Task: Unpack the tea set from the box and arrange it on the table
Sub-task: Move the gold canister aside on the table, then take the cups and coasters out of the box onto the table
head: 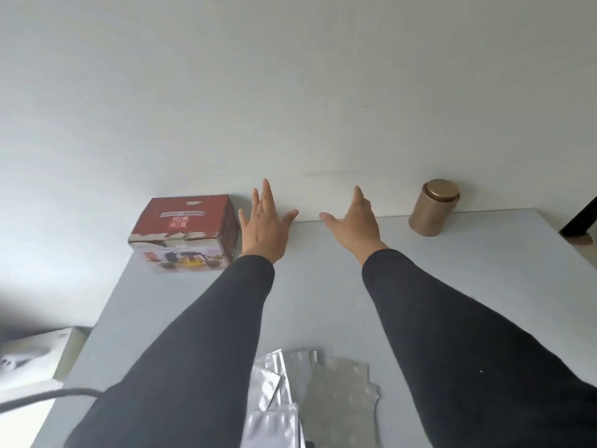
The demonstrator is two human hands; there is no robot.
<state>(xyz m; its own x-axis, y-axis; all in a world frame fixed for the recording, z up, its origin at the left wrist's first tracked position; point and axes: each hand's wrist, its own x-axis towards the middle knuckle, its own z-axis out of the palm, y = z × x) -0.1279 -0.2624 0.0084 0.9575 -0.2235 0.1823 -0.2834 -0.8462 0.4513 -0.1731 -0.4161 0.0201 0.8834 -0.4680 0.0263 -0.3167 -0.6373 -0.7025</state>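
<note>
Both arms in dark sleeves reach forward over the bench [452,260], palms down. The left hand [265,226] has its fingers spread and straight; the right hand [357,221] is likewise spread, holding nothing. The red box [185,232] stands closed just left of the left hand, apart from it.

Both arms in dark long sleeves stretched forward, left hand [265,227] and right hand [357,221] flat, fingers spread, palms down, holding nothing.
</note>
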